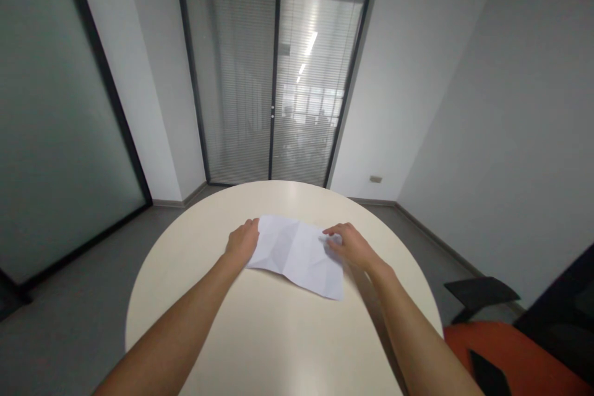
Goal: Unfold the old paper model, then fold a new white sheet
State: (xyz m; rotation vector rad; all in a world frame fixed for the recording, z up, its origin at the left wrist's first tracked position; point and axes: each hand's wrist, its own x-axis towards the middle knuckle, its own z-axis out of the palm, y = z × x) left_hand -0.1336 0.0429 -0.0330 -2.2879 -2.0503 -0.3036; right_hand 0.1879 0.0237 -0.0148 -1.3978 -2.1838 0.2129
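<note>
A person stands at a round, cream-coloured table [278,334], both bare forearms stretched forward over it, seen from above and behind the hands.

The left hand [242,242] lies on the left edge of a white sheet of paper [297,253]. Its fingers look loosely curled and held together, the knuckles up, pressing that edge down onto the table; whether a finger is tucked under the edge cannot be told from here.

Just to the right of that hand, the paper stretches across to the other hand. It lies opened out and nearly flat, turned a little askew, its near right corner reaching back toward the person. Faint creases cross it in straight and slanting lines, so it appears to have been folded several times and is now spread open. No fold is standing at this moment; judging by that, any shaping of the sheet is at an early or reopened stage, with most of it left to do.

The right hand [349,246] rests on the far right part of the sheet, fingers [330,234] pointing left, pressed together and flat on the paper near its top right corner.

Further right of that hand, past the table's rim, is an orange chair [505,352] with a black armrest [480,292]. Beyond both hands stands a glass door [273,80] with slatted blinds.
</note>
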